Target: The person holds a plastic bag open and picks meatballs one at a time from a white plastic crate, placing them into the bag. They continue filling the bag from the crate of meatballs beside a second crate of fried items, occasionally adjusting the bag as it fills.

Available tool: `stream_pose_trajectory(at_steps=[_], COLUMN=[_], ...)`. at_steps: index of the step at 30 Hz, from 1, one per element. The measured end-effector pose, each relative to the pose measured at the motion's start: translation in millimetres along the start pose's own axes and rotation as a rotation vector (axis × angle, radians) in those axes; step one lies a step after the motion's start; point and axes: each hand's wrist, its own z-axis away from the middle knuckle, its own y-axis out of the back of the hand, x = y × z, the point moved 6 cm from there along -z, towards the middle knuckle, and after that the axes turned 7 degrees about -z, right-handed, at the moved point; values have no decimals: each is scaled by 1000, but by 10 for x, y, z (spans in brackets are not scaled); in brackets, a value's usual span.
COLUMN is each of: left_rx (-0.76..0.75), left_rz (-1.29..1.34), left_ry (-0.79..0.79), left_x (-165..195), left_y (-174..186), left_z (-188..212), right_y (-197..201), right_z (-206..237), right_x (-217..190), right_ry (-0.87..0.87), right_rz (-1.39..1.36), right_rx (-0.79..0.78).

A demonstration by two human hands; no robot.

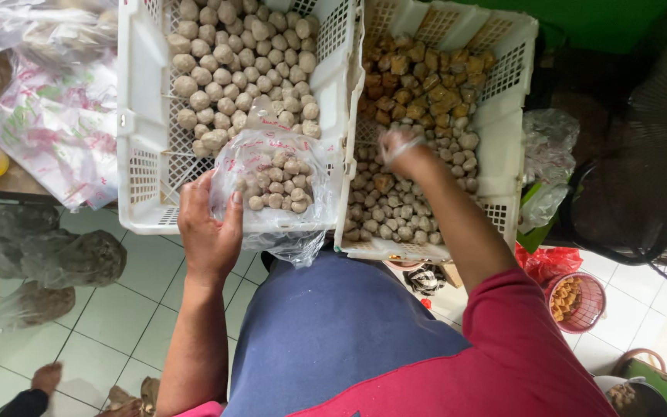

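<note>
My left hand [208,224] grips a clear plastic bag [272,185] partly filled with pale grey meatballs, held over the near edge of the left white crate [137,139]. That crate holds several grey meatballs [241,69]. My right hand [399,147], blurred and with a rubber band around it, reaches down into the right white crate [503,116]. That crate holds brown fried pieces [426,85] at the far end and small mixed balls [395,208] nearer me. Whether the right hand holds anything is hidden by blur.
Printed plastic bags [55,123] lie left of the crates. Filled clear bags [48,255] rest on the tiled floor below. A small red basket [577,297] of brown pieces sits lower right, by a red bag [542,262]. A dark fan grille [642,185] stands on the right.
</note>
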Motion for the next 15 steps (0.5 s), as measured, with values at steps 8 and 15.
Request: stream_pose_trajectory(at_steps=[8,15], left_rx=[-53,-54], left_rz=[-174,-28], left_ry=[-80,-72], left_x=[-85,-114], left_y=[-111,-128], left_z=[-141,-131], right_y=[-760,-214], right_z=[-315,265], right_x=[191,177], right_ry=[124,-87], right_rz=[573,-179], right_rx=[-92,84])
